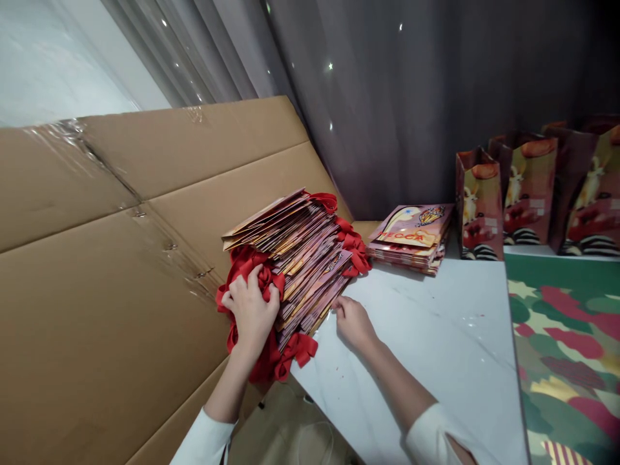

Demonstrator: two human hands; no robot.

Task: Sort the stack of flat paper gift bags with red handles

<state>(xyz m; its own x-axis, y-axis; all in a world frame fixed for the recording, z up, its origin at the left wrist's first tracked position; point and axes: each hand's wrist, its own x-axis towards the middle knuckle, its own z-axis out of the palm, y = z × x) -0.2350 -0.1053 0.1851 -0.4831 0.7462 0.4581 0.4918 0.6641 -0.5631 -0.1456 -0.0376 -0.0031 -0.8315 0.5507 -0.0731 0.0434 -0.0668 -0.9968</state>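
A tall leaning stack of folded paper gift bags (310, 258) lies at the table's left end, with red ribbon handles (261, 274) bunched along both sides. My left hand (252, 310) is on the stack's near left side, its fingers curled into the ribbons and closed around some of them. At the lower right edge of the stack is my right hand (356, 323), its thumb and fingers pinched together against the bag edges. What lies between those fingertips is hidden. Loose ribbon loops (303, 349) hang over the table's left edge.
A smaller pile of folded bags (411, 236) sits on the white marbled table (411, 329). Opened gift bags (479, 206) stand upright at the right, beside a patterned green surface (566, 349). A large cardboard sheet (97, 290) rises at the left, before a grey curtain (387, 97).
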